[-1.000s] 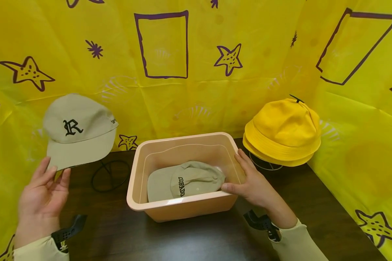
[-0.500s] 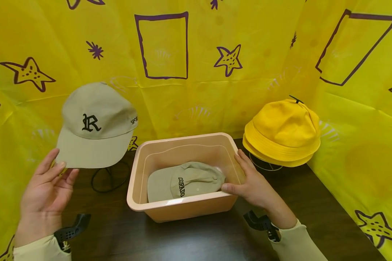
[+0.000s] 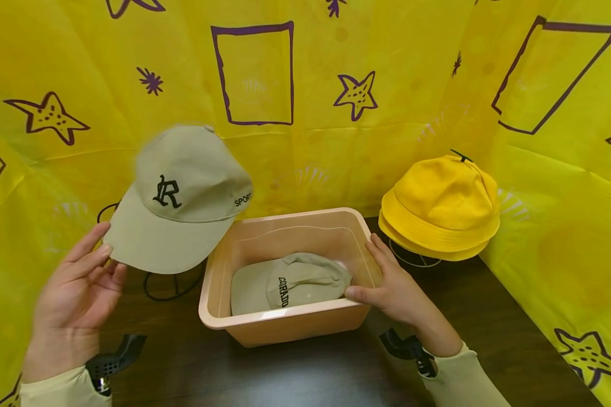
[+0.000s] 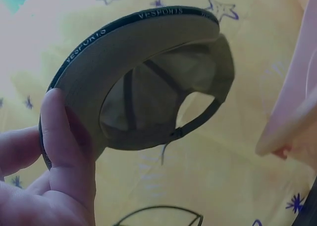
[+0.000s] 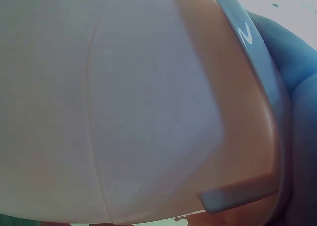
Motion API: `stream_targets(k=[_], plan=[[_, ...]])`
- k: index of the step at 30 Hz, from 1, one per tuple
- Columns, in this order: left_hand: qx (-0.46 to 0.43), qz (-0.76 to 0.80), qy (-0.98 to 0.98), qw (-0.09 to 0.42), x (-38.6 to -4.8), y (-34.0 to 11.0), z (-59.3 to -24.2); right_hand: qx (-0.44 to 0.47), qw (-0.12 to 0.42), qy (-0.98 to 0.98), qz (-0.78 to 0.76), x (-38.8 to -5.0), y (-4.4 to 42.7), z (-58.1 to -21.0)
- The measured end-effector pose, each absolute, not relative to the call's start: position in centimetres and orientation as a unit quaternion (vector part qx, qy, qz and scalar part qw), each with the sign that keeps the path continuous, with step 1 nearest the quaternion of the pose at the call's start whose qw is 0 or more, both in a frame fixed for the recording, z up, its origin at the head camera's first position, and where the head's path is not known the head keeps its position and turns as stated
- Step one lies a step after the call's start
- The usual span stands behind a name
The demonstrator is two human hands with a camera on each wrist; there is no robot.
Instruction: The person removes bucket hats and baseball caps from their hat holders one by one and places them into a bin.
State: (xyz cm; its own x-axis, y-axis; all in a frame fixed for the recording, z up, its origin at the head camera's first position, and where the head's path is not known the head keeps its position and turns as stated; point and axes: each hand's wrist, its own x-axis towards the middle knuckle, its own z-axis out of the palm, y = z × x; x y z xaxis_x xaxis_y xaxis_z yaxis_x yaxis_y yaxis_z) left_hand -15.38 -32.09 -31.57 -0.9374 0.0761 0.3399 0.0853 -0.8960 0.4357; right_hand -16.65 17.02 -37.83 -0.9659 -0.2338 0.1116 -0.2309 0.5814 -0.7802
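Observation:
A beige baseball cap [image 3: 188, 181] with a black R on its front hangs in the air at the left, brim toward me. My left hand [image 3: 76, 299] pinches the edge of the brim between thumb and fingers. From below, the left wrist view shows the brim's underside, the cap's hollow [image 4: 148, 82] and its back strap. My right hand [image 3: 399, 288] grips the right front corner of a peach plastic basin [image 3: 295, 328], thumb on the rim. Fingers [image 5: 299, 52] show along that rim in the right wrist view. Another beige cap [image 3: 305, 282] lies inside the basin.
Yellow brimmed hats [image 3: 440, 203], seemingly stacked, sit on a wire stand [image 3: 420, 261] right of the basin. A black wire stand [image 3: 175, 295] is behind the left hand, partly hidden by the held cap. Yellow patterned cloth [image 3: 315, 158] walls the dark table [image 3: 305, 376].
The held cap has moved right, to above the basin's left edge, and tilted, with my left hand following slightly. The right hand, the basin and the cap inside it have stayed put.

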Motion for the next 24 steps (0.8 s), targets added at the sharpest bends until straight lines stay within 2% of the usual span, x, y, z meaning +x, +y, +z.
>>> stream_targets(k=[10, 24], plan=[[-0.222, -0.945, -0.235, -0.054, -15.5, -30.5, -30.6, -0.130, 0.002, 0.889, -0.439, -16.5, 17.0, -37.7], [-0.232, -0.919, -0.278, -0.153, -15.9, -27.7, -29.9, -0.123, 0.007, 0.895, -0.429, -16.5, 17.0, -37.7]])
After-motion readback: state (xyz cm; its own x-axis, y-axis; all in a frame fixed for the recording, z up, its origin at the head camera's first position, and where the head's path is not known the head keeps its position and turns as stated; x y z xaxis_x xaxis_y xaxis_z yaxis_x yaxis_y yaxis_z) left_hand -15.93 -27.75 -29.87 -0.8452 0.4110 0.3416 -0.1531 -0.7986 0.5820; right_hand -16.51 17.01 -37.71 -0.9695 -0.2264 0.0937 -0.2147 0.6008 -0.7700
